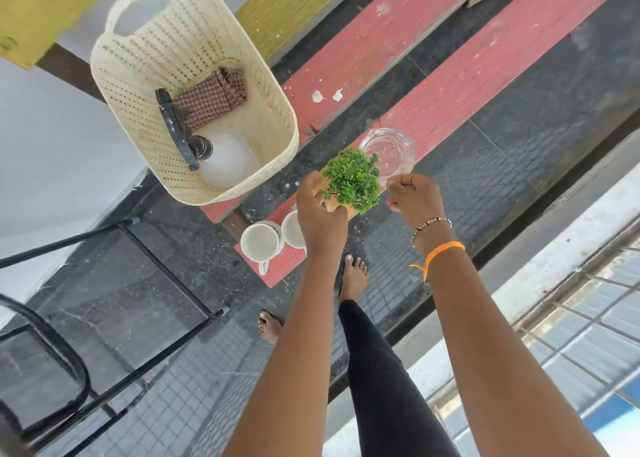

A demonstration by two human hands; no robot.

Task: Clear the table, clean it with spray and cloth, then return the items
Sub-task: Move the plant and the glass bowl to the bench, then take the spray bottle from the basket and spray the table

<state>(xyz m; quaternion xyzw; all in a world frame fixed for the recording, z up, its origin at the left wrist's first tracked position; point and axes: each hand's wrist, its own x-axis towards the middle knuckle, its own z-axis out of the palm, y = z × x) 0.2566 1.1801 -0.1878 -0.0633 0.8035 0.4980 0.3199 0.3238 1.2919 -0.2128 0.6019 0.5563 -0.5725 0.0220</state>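
My left hand [320,211] grips the pot of a small green potted plant [351,179] above the near red bench plank [467,86]. My right hand [414,197] pinches the near rim of a clear glass ashtray [389,152] that lies on the plank just beyond the plant. Two white cups [261,242] stand side by side at the plank's near end, partly hidden by my left hand. A cream plastic basket [256,86] sits on the bench to the left. It holds a spray bottle [225,160] with a black trigger and a checked cloth [211,102].
A second red plank [363,48] runs behind the first. A black metal chair frame [104,318] stands at lower left on the dark tiled floor. My bare feet are below the bench. A barred window ledge [571,301] lies at right. A yellow beam crosses the top.
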